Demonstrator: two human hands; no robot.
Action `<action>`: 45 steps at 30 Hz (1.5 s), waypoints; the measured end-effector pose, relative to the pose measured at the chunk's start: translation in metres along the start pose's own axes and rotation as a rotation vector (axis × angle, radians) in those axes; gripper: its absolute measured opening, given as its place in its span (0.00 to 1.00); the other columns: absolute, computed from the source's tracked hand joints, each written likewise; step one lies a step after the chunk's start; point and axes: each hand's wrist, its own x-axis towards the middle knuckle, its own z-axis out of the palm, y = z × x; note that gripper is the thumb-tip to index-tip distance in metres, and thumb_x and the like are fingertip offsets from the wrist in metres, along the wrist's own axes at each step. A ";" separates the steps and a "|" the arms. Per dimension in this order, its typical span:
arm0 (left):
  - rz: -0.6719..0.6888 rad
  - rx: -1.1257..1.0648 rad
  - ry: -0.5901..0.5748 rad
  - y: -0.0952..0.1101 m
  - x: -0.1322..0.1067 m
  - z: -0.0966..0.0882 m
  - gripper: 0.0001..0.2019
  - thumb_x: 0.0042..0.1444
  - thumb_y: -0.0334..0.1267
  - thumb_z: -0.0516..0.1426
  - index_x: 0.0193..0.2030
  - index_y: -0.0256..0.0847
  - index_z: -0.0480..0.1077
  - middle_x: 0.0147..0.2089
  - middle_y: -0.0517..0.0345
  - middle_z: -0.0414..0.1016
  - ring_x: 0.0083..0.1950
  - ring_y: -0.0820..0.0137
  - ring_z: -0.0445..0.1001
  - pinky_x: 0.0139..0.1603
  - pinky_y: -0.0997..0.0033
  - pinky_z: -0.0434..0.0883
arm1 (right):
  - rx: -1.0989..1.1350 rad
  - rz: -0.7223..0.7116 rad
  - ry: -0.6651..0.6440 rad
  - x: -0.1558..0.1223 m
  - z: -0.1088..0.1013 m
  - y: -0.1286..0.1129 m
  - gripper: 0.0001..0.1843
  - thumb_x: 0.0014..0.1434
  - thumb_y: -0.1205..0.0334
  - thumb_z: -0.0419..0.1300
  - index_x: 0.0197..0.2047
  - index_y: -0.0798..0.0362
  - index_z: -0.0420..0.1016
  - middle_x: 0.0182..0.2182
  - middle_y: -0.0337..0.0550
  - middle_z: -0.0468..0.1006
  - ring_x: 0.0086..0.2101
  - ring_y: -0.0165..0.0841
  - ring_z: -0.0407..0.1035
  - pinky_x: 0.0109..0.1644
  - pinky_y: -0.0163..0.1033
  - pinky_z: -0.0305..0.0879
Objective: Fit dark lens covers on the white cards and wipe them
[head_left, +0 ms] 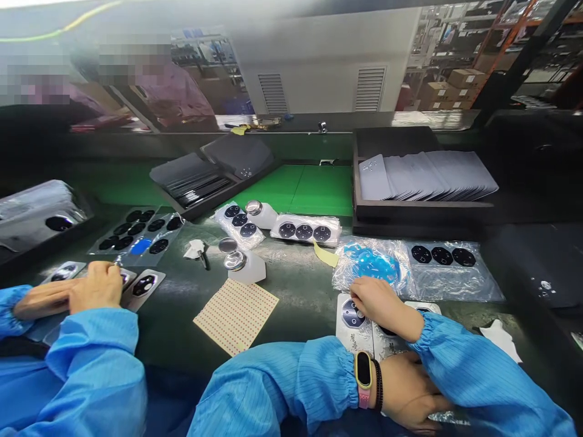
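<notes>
My right hand (pixel 385 308) reaches in from the right, its curled fingers at the black disc of a light-coloured panel (pixel 354 334). Whatever its fingertips pinch is hidden. Beneath my right forearm, a second panel (pixel 385 349) lies beside the first, partly covered. My left hand (pixel 410 388), with a watch and a dark bracelet at the wrist, lies palm down with fingers stretched to the right, partly behind the right sleeve. Just beyond my right hand is a clear bag of blue pieces (pixel 373 264). Next to it lies a clear bag with black discs (pixel 441 256).
A co-worker's hands (pixel 95 288) handle similar panels at left. A dotted sticker sheet (pixel 237 315) and white bottles (pixel 246 267) lie between us. Black boxes of grey plates stand behind, one at right (pixel 421 212), another at left (pixel 200 206). White scrap (pixel 501 340) lies right.
</notes>
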 end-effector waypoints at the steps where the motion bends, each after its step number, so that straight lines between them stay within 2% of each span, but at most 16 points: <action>1: -0.012 0.012 0.007 0.001 0.000 0.000 0.24 0.52 0.49 0.40 0.41 0.66 0.77 0.46 0.80 0.81 0.53 0.74 0.74 0.50 0.71 0.65 | -0.001 0.003 0.006 -0.001 0.001 0.001 0.13 0.57 0.74 0.58 0.24 0.53 0.71 0.27 0.41 0.75 0.28 0.33 0.69 0.25 0.37 0.48; 3: -0.043 0.058 0.016 0.001 0.000 -0.003 0.28 0.52 0.47 0.36 0.40 0.69 0.76 0.45 0.84 0.80 0.53 0.78 0.73 0.50 0.73 0.63 | 0.001 0.002 0.023 -0.004 0.003 0.003 0.11 0.59 0.73 0.58 0.26 0.52 0.71 0.27 0.41 0.76 0.29 0.33 0.69 0.25 0.36 0.51; 6: -0.018 0.082 0.040 -0.002 0.000 -0.007 0.29 0.51 0.47 0.35 0.37 0.70 0.77 0.45 0.84 0.80 0.56 0.80 0.71 0.51 0.74 0.62 | -0.001 -0.005 0.058 -0.006 0.007 0.004 0.09 0.60 0.72 0.58 0.29 0.52 0.72 0.28 0.40 0.76 0.31 0.33 0.70 0.27 0.35 0.55; 11: 0.000 0.056 0.033 -0.007 0.002 -0.014 0.32 0.49 0.46 0.33 0.38 0.66 0.78 0.45 0.80 0.80 0.56 0.81 0.72 0.51 0.76 0.64 | -0.046 -0.030 0.114 -0.009 0.016 0.002 0.08 0.59 0.72 0.59 0.31 0.52 0.70 0.29 0.40 0.75 0.31 0.34 0.69 0.27 0.36 0.57; 14: 0.037 0.058 0.008 -0.008 0.003 -0.017 0.31 0.49 0.46 0.33 0.38 0.66 0.78 0.42 0.79 0.81 0.58 0.78 0.71 0.53 0.73 0.64 | -0.085 -0.047 0.159 -0.013 0.023 0.000 0.11 0.55 0.78 0.58 0.31 0.52 0.68 0.30 0.42 0.74 0.32 0.36 0.68 0.27 0.38 0.58; 19: 0.087 -0.017 -0.145 -0.007 0.004 -0.015 0.33 0.48 0.45 0.32 0.39 0.70 0.77 0.42 0.83 0.80 0.58 0.70 0.72 0.54 0.61 0.63 | -0.145 -0.063 0.252 -0.017 0.032 -0.003 0.16 0.51 0.84 0.52 0.30 0.50 0.66 0.28 0.42 0.72 0.31 0.37 0.66 0.28 0.39 0.59; 21: 0.091 -0.021 -0.142 -0.006 0.004 -0.012 0.33 0.49 0.45 0.31 0.39 0.71 0.77 0.39 0.82 0.81 0.56 0.71 0.73 0.54 0.62 0.63 | -0.164 -0.079 0.285 -0.017 0.034 -0.003 0.17 0.51 0.85 0.51 0.29 0.51 0.65 0.27 0.42 0.72 0.30 0.36 0.65 0.28 0.39 0.59; 26: 0.060 -0.014 -0.009 -0.007 0.004 -0.006 0.32 0.47 0.45 0.33 0.38 0.70 0.77 0.35 0.79 0.81 0.52 0.73 0.75 0.52 0.68 0.65 | -0.211 -0.118 0.361 -0.017 0.039 -0.003 0.18 0.48 0.86 0.50 0.29 0.51 0.63 0.27 0.41 0.70 0.30 0.35 0.64 0.28 0.38 0.59; 32: 0.082 -0.032 -0.100 -0.007 0.004 -0.006 0.32 0.48 0.45 0.32 0.38 0.70 0.77 0.36 0.82 0.81 0.51 0.75 0.76 0.55 0.71 0.65 | -0.276 -0.153 0.410 -0.016 0.044 -0.004 0.15 0.48 0.82 0.53 0.29 0.51 0.65 0.26 0.41 0.69 0.28 0.35 0.63 0.27 0.38 0.59; 37: 0.066 -0.111 0.057 -0.001 0.003 0.012 0.30 0.48 0.45 0.36 0.39 0.66 0.78 0.38 0.80 0.81 0.51 0.73 0.76 0.52 0.71 0.66 | -0.296 -0.193 0.421 -0.019 0.043 -0.007 0.14 0.49 0.82 0.54 0.29 0.52 0.65 0.26 0.42 0.70 0.28 0.36 0.63 0.29 0.40 0.60; 41: 0.138 -0.158 0.222 0.002 0.004 0.029 0.29 0.44 0.45 0.38 0.42 0.66 0.77 0.40 0.79 0.81 0.52 0.66 0.76 0.46 0.65 0.68 | -0.290 -0.251 0.408 -0.029 0.039 -0.013 0.14 0.46 0.81 0.56 0.29 0.52 0.65 0.26 0.41 0.69 0.27 0.35 0.61 0.29 0.40 0.59; 43: 0.159 -0.162 0.254 0.002 0.006 0.032 0.29 0.42 0.45 0.39 0.42 0.65 0.77 0.41 0.77 0.81 0.50 0.64 0.77 0.43 0.63 0.68 | -0.285 -0.271 0.403 -0.034 0.035 -0.015 0.14 0.45 0.81 0.56 0.29 0.52 0.66 0.26 0.40 0.69 0.27 0.35 0.60 0.29 0.39 0.59; 45: 0.072 -0.144 0.226 0.000 0.009 0.030 0.30 0.41 0.47 0.38 0.42 0.62 0.78 0.41 0.75 0.81 0.49 0.61 0.77 0.42 0.61 0.68 | -0.257 -0.292 0.397 -0.037 0.030 -0.016 0.14 0.45 0.82 0.55 0.29 0.52 0.66 0.26 0.40 0.68 0.27 0.34 0.59 0.29 0.39 0.58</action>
